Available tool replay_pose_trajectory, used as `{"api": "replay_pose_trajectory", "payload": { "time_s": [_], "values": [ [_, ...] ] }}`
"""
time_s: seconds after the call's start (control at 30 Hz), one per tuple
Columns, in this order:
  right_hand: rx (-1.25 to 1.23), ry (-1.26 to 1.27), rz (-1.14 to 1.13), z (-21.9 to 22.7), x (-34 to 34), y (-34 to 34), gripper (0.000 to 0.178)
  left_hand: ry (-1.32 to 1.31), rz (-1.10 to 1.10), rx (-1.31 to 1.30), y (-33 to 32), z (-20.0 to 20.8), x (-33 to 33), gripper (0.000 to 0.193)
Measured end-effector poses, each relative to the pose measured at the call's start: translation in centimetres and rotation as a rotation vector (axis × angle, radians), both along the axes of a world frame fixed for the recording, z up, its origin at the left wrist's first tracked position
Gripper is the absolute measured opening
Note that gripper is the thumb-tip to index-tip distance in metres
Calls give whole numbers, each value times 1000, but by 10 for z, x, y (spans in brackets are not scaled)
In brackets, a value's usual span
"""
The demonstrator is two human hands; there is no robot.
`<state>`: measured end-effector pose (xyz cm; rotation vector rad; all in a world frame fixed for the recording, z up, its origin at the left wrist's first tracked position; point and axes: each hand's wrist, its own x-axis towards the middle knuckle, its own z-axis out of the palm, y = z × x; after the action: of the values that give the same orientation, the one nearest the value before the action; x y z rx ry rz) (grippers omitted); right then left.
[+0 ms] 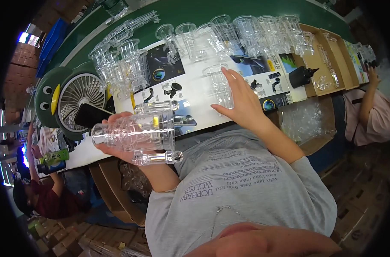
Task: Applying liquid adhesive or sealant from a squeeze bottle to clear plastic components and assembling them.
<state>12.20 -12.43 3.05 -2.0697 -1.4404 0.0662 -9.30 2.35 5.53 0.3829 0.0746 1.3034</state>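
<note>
Right of the fan (80, 95), the left hand (121, 153) clamps a clear cup (154, 132); the right hand (245, 103), farther right, spreads apart; a phone (90, 116) partly hides the fan.

Clear plastic cylinder thingy (139, 135) with side tubes, held pretty much sideways; another see-through plastic piece (219, 88) off right.

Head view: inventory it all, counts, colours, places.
Table: one, green, across middle
Sheets: several, printed white, on table
Held part: one, clear, centre left
Loose part: one, clear, on sheets
Cups: many, clear, table's far side
Fan: one, green, table's left
Phone: one, black, before fan
Squeeze bottle: one, black, right
Tray: one, brown, far right
Drink bottle: one, green, left
Co-workers: at least two, red, pink, sides
Shirt: one, grey, below
Left hand: one, bare, around held part
Right hand: one, bare, by loose part
</note>
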Motion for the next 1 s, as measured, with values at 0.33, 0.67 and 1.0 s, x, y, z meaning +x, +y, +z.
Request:
{"api": "replay_pose_trajectory", "payload": {
  "time_s": [0.33, 0.67, 1.0],
  "values": [
    [-12, 664, 177, 10, -5, -22, 77, -164, 13, 75, 16, -2, 0, 48],
    [17, 772, 555, 23, -21, -27, 64, -156, 6, 136, 12, 6, 11, 52],
    [30, 768, 603, 25, -24, -26, 63, -240, -110, 229, 8, 1, 14, 60]
  ]
}}
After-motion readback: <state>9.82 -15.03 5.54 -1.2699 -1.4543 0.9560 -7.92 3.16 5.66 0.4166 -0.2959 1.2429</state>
